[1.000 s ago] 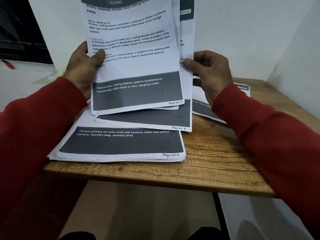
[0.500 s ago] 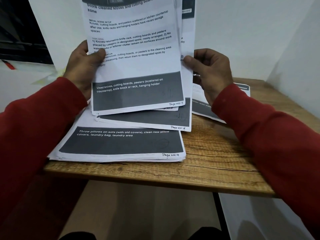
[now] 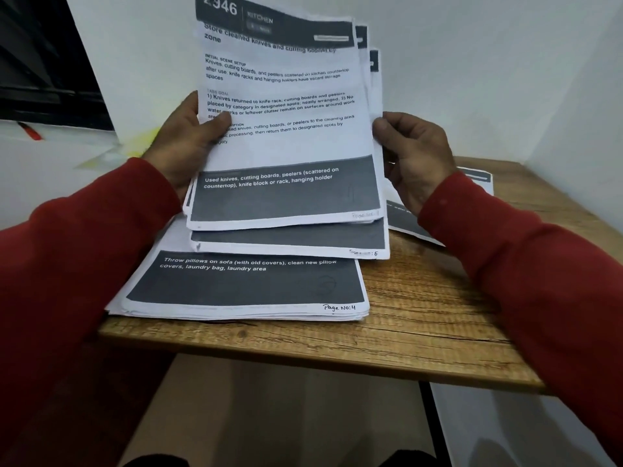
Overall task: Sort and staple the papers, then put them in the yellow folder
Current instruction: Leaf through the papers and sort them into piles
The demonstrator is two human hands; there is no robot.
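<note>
I hold a fanned bundle of printed sheets (image 3: 286,136) upright over the table, the front one headed "2946 KITCHEN". My left hand (image 3: 183,143) grips its left edge with the thumb across the text. My right hand (image 3: 413,156) pinches the right edge. Under the bundle a flat stack of papers (image 3: 246,284) lies on the wooden table (image 3: 421,318), its top sheet marked "Page No: 4". Another sheet (image 3: 404,224) lies behind my right wrist, mostly hidden. A pale yellow thing (image 3: 148,141), perhaps the folder, shows blurred past my left hand. No stapler is visible.
The small table stands in a corner, with white walls behind and to the right. Its front edge (image 3: 303,352) is close to me, with floor below. A dark window frame (image 3: 43,69) and a red object (image 3: 30,131) are at the far left.
The held bundle has dropped lower in view, so its dark header now shows. The sheets have squared up more closely. Both hands keep the same grip.
</note>
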